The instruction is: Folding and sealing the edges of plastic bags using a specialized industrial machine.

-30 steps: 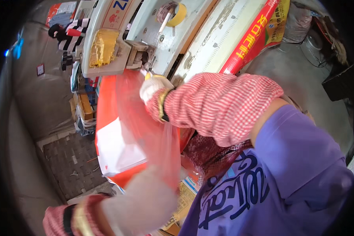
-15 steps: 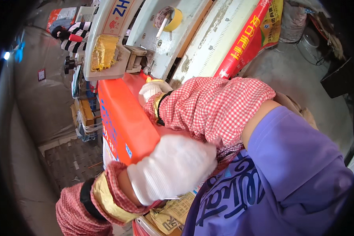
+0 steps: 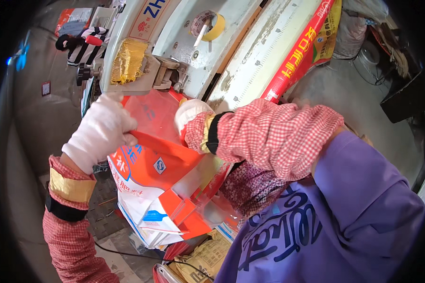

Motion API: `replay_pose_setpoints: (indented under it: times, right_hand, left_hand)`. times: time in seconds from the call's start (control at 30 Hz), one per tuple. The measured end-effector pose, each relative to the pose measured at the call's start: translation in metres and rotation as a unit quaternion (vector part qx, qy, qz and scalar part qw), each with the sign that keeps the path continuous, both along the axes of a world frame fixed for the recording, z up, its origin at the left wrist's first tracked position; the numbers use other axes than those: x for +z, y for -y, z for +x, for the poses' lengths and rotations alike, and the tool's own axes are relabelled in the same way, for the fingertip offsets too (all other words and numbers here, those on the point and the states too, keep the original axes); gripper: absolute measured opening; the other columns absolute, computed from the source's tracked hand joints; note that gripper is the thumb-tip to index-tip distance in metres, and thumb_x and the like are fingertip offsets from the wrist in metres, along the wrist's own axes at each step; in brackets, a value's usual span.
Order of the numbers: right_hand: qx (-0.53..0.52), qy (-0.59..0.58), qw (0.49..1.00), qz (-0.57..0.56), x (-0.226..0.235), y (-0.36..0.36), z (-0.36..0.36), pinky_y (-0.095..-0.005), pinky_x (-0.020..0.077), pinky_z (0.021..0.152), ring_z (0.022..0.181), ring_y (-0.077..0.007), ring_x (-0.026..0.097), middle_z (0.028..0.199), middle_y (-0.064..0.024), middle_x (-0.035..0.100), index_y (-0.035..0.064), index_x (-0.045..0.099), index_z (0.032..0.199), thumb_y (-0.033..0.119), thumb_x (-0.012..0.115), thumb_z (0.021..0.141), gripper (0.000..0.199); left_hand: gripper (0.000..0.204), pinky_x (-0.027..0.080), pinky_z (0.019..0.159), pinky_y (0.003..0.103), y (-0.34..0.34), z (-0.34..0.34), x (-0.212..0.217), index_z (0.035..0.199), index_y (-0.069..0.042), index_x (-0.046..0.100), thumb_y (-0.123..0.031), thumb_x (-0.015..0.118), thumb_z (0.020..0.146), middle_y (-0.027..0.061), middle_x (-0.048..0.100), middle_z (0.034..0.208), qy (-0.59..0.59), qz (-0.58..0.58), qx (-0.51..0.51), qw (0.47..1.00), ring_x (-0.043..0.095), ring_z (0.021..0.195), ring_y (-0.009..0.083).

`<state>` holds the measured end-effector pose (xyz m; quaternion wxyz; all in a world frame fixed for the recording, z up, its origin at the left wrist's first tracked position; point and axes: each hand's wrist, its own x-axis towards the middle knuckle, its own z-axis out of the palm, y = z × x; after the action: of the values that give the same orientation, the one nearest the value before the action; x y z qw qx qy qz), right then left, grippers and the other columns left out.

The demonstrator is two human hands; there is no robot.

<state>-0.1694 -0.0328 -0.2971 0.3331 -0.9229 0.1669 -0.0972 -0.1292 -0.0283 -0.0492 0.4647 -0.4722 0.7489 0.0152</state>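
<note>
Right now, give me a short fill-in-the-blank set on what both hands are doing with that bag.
1. Both hands wear ____ gloves.
2. The left hand grips the top edge of an orange and white ____.
3. The right hand is at the bag mouth just below the pale ____.
4. A roll of ____ sits on a peg on the machine.

Missing words: white; bag; machine; tape

Grey concrete floor [image 3: 363, 94] in daylight; a worn white machine body [image 3: 250, 52] fills the top
</note>
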Motion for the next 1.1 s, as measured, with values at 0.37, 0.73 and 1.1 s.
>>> replay_pose_setpoints:
  times: [0.37,0.73,1.1]
  right_hand:
    - [-0.067,0.002,0.997,-0.027,0.01,0.013,0.001,-0.0374,0.0538,0.073,0.086,-0.0272,0.067,0.096,-0.0077,0.071,0.0132,0.074,0.089,0.021,0.063,0.077,0.018]
    - [0.017,0.01,0.993,0.119,0.051,0.021,-0.04,-0.0438,0.0517,0.078,0.093,-0.0304,0.066,0.104,-0.018,0.066,0.009,0.051,0.13,0.027,0.057,0.084,0.05]
    - [0.005,0.081,0.951,-0.297,0.092,-0.031,0.058,-0.0433,0.0522,0.071,0.087,-0.0283,0.064,0.102,-0.0115,0.063,0.0133,0.071,0.097,0.015,0.054,0.084,0.021]
  left_hand:
    - [0.012,0.052,0.055,0.039,-0.067,-0.059,-0.096,0.07,-0.015,0.065,-0.02,0.057,0.078,0.0047,0.062,0.068,-0.188,0.037,0.043,0.981,0.065,0.068,0.0269]
    - [0.015,0.049,0.069,0.048,-0.05,0.103,-0.157,0.077,-0.002,0.059,-0.016,0.056,0.081,0.0222,0.062,0.076,-0.254,-0.414,0.302,0.821,0.06,0.075,0.042]
    - [0.015,0.042,0.055,0.039,-0.244,0.035,0.072,0.061,0.0,0.053,-0.003,0.062,0.05,0.0129,0.059,0.083,0.038,-0.552,-0.003,0.833,0.052,0.07,0.0307]
